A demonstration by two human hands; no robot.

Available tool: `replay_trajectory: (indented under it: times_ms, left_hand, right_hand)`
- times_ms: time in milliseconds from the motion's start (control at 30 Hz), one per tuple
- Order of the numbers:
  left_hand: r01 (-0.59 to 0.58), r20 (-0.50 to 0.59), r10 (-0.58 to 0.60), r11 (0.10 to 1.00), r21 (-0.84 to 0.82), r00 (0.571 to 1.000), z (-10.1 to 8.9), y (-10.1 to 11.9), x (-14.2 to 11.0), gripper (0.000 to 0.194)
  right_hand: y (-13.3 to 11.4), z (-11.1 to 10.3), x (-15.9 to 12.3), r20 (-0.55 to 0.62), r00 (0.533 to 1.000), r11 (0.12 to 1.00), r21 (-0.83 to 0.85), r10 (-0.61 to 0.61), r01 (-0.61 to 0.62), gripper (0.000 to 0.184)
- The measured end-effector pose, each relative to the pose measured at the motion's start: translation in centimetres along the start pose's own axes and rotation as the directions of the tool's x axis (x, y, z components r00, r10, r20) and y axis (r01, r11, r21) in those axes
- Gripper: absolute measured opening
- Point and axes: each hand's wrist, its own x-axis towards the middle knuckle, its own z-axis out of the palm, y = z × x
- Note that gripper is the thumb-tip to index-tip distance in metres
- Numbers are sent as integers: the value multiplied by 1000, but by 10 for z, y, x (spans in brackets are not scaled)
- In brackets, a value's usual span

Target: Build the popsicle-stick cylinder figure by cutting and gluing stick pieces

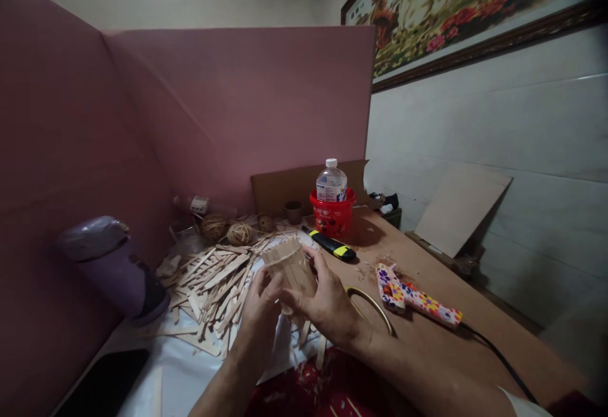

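Observation:
Between my two hands is a small panel of wooden craft sticks (295, 272), set side by side with a strip across the top. My left hand (264, 291) grips its lower left side, fingers bent against it. On the other side my right hand (327, 300) holds the right edge, its thumb across the front. The panel is tilted and raised above the table; its back is hidden. A large heap of loose craft sticks (221, 287) lies left of my hands. Behind my right wrist shows a gold-coloured curved handle (373, 306), partly covered.
A black and yellow utility knife (332, 246) and a flower-patterned glue gun (413, 300) with a black cord lie to the right. Behind stands a red bucket (333, 217) holding a clear bottle (331, 182). Twine balls (240, 233) and a purple tumbler (118, 271) are at the left.

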Motion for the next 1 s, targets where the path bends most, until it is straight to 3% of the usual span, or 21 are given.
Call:
replay_trajectory:
  times_ms: [267, 433, 533, 733, 867, 1000]
  left_hand:
    - [77, -19, -77, 997, 4, 997, 1, 3, -3, 44]
    - [160, -91, -162, 987, -25, 983, -2, 7, -3, 42]
    - [140, -119, -153, 984, -111, 981, -2, 12, -3, 47]
    - [57, -103, -73, 988, -147, 992, 2, 12, -4, 53]
    - [-27, -117, 14, 993, -117, 993, 1, 8, -3, 53]
    - [-41, -124, 31, 996, -77, 992, -1, 7, -2, 56]
  right_hand:
    - [-4, 3, -4, 28, 999, 987, -158, 16, -11, 91]
    - [-4, 2, -6, 95, 995, 992, -124, 0, 12, 89]
    - [-6, 4, -8, 120, 993, 992, -121, -21, 35, 90]
    - [-7, 10, -13, 30, 994, 966, -234, -108, 112, 81]
    - [-4, 11, -14, -3, 985, 926, -342, -173, 162, 81]
    - [1, 12, -14, 0, 970, 893, -390, -243, 224, 81]
